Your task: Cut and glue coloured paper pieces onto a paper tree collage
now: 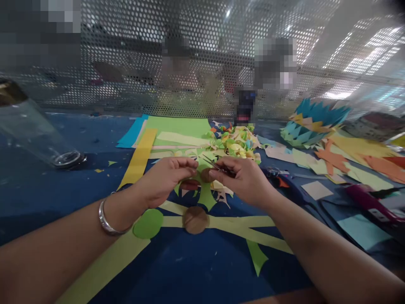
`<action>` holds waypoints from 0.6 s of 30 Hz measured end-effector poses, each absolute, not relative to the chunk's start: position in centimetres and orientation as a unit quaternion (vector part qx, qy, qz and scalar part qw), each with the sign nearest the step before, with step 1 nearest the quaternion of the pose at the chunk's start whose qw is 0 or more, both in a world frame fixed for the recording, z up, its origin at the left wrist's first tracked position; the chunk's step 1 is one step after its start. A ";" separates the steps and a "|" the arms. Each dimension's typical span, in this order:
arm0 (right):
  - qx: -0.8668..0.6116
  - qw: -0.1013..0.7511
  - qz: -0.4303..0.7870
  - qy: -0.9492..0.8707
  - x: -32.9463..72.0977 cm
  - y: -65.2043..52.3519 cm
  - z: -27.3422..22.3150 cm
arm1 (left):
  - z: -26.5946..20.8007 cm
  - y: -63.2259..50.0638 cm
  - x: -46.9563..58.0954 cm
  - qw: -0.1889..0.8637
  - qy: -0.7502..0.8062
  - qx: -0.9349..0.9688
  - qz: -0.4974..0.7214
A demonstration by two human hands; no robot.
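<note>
In my right hand (240, 175) is a small pair of scissors (209, 161), their slim blades aimed left and slightly parted. My left hand (177, 175) faces the blade tips with its fingers pinched together; whatever they hold is too small or hidden to make out. Just beyond and below the fingertips is a cut green paper piece (207, 197) with curved edges. A brown disc (196, 220) lies on pale yellow-green paper strips (228, 223) nearer to me. Beside it, under my left wrist, is a green paper circle (148, 223).
Paper scraps (238, 141) are heaped behind my hands, next to stacked green sheets (177, 124). A glass jar (41, 135) stands left. On the right are a blue paper crown (313, 122), a magenta-handled tool (373, 202) and loose paper. A perforated metal screen (205, 101) bounds the back.
</note>
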State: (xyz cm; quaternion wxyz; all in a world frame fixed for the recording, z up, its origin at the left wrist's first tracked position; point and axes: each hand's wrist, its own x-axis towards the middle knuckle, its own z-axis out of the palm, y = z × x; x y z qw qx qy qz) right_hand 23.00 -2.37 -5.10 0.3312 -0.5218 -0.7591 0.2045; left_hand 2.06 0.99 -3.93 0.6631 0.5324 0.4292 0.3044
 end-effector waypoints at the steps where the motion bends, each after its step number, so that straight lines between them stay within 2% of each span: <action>1: -0.522 0.327 0.203 -0.761 23.0 -2.3 -5.2 | -4.0 1.0 2.1 0.667 0.427 0.532 0.300; 6: -0.519 0.331 0.201 -0.762 22.8 -2.3 -5.3 | -4.4 0.9 2.3 0.672 0.394 0.552 0.298; 13: -0.493 0.380 0.184 -0.761 22.3 -3.0 -5.4 | -4.8 0.8 2.3 0.645 0.397 0.551 0.351; 18: -0.489 0.376 0.171 -0.769 22.4 -3.0 -5.2 | -4.9 0.6 2.4 0.652 0.396 0.535 0.364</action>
